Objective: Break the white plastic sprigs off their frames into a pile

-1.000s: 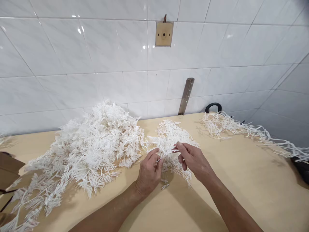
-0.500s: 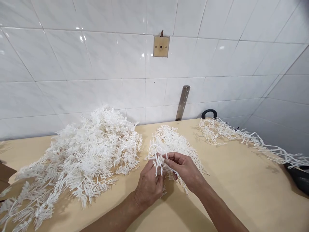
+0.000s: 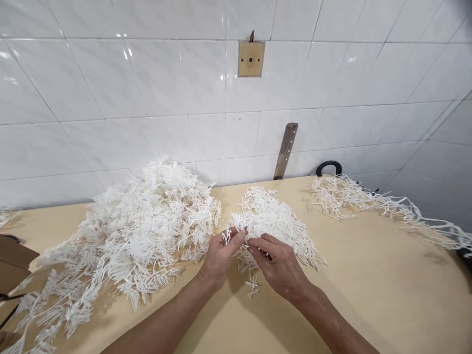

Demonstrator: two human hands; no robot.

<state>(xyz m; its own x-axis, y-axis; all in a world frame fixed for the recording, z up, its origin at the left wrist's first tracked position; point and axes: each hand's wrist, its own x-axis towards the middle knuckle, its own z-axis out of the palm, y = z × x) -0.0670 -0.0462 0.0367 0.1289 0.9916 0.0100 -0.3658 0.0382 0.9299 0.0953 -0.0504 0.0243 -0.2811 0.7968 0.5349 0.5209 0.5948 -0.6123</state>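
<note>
- Head view: our left hand (image 3: 218, 258) pinches a white sprig (image 3: 226, 236), thumb against fingers.
- Our right hand (image 3: 283, 268) bunches its fingers close by; we cannot tell their grip.
- The sprig is beside the middle pile (image 3: 280, 219).

My pale wooden table (image 3: 368, 275) carries a big, loose heap of white branching sprigs (image 3: 147, 221) from nine to eleven o'clock. A smaller pile of white sprigs (image 3: 280, 216) sits at twelve, with a few snipped-looking scraps (image 3: 252, 286) nearer me. Thin white stems (image 3: 387, 202) straggle from one to three.
</note>
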